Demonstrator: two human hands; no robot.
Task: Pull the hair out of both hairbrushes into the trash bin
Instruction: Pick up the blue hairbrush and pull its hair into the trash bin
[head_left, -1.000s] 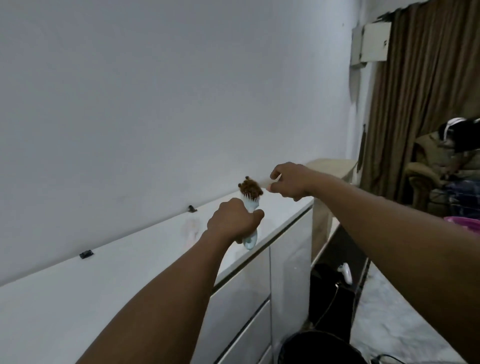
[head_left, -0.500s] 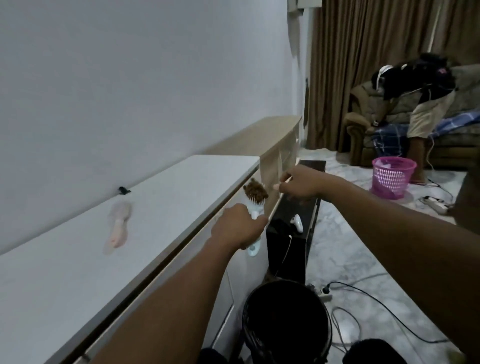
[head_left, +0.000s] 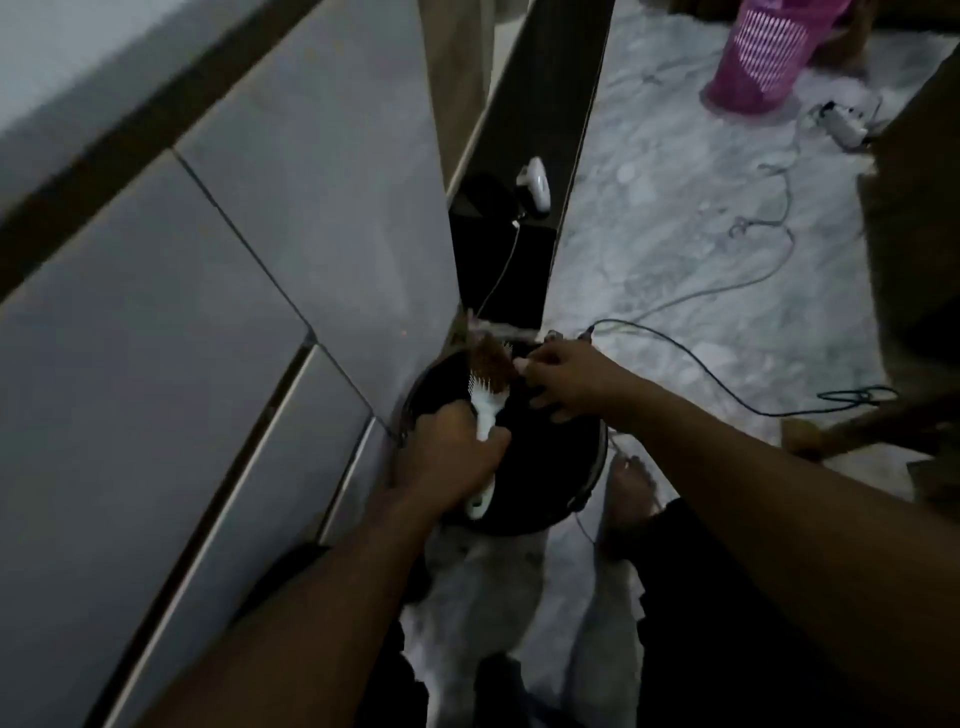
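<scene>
A white hairbrush (head_left: 485, 404) with a clump of brown hair (head_left: 491, 358) in its bristles is held over the open black trash bin (head_left: 543, 467) on the floor. My left hand (head_left: 452, 460) grips the brush handle, with the bristles facing up and away from me. My right hand (head_left: 566, 379) is at the brush head, its fingertips pinched on the edge of the hair clump. Motion blur hides how much hair the fingers hold. The second hairbrush is out of view.
A white drawer cabinet (head_left: 208, 312) stands close on the left, touching the bin. Behind the bin is a black stand (head_left: 524, 218) with a white device (head_left: 537, 182). Cables (head_left: 727, 387) cross the marble floor. A pink basket (head_left: 763, 57) sits far right. My bare foot (head_left: 628, 493) is beside the bin.
The view has swung down from the cabinet top to the floor. Both hands have lowered the brush over the black bin. The pink brush on the cabinet top has left the view.
</scene>
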